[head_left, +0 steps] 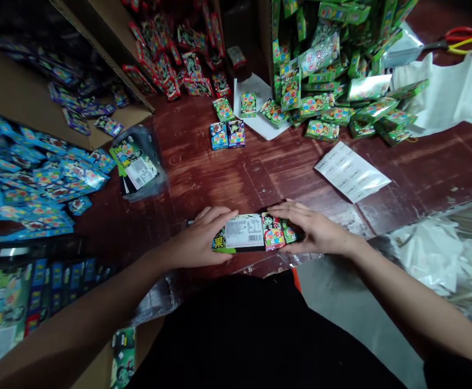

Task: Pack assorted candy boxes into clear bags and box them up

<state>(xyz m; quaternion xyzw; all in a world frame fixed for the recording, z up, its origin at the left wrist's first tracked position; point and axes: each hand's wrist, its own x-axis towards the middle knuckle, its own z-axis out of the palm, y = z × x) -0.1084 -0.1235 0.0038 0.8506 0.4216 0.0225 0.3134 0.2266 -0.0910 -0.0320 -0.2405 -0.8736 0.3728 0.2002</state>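
On this scuffed, glossy red-brown tabletop (203, 178) I'm watching an oblong printed card (242, 232), pale-faced and barcoded, near the front edge, left hand (206, 236) clasping one end, right hand (316, 229) pinching a green carton (290, 233) beside a red carton (273, 231).

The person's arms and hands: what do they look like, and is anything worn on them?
The left hand and right hand are human hands with no gloves. The forearms are bare, with no watch or cables visible. A black cloth sleeve edges the right arm, matching the plain black top.
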